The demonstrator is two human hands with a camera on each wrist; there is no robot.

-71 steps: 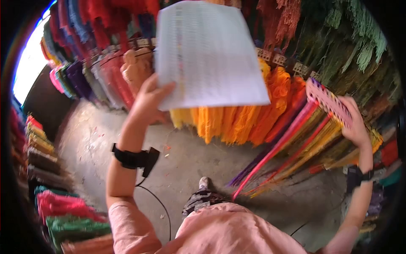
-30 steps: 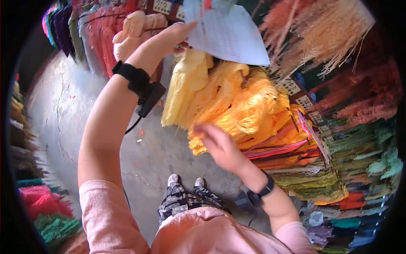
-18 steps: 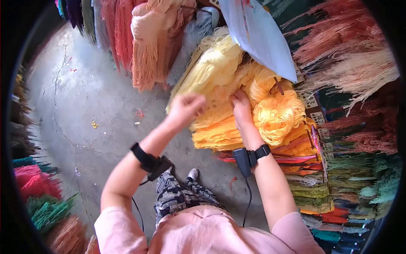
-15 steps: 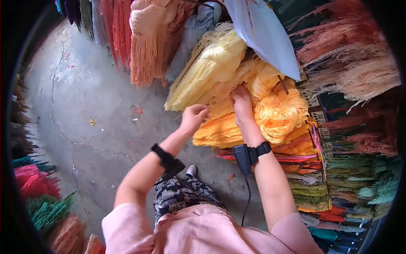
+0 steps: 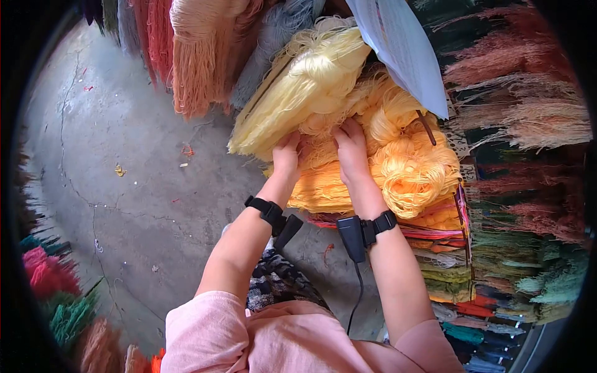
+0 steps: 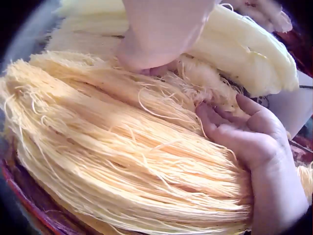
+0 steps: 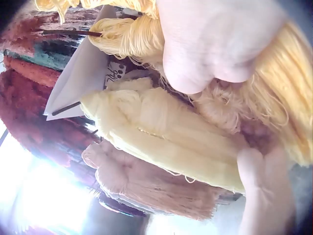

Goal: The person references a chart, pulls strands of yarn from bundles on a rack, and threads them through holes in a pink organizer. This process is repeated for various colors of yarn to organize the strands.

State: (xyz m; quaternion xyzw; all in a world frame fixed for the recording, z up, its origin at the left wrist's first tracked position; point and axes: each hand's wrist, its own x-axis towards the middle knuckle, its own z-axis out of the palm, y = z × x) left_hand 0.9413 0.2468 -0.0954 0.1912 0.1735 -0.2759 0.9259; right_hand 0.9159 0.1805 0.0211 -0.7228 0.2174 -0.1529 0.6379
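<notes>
Pale orange yarn (image 5: 326,158) hangs between pale yellow yarn (image 5: 298,87) and deeper orange yarn (image 5: 413,177). At its lower left, my left hand (image 5: 286,158) has its fingers bent into the strands; in the left wrist view this hand (image 6: 164,36) hides most of its fingers. My right hand (image 5: 352,152) is a little to the right, gripping strands near the upper part. In the left wrist view its fingers (image 6: 210,117) curl into a fuzzy tuft. The right wrist view has the back of my right hand (image 7: 215,44) above and my left hand (image 7: 259,169) below.
A printed paper sheet (image 5: 407,56) hangs over the rack behind the yellow yarn. Peach yarn (image 5: 202,56) hangs at upper left, dark red and green bundles (image 5: 516,211) at right. Scraps lie on the concrete floor (image 5: 149,180). A metal rod (image 5: 427,127) sticks out by the orange yarn.
The paper was in my left hand and now hangs at the rack. My right hand came from the right-hand bundles to the orange yarn, and my left hand came down into it.
</notes>
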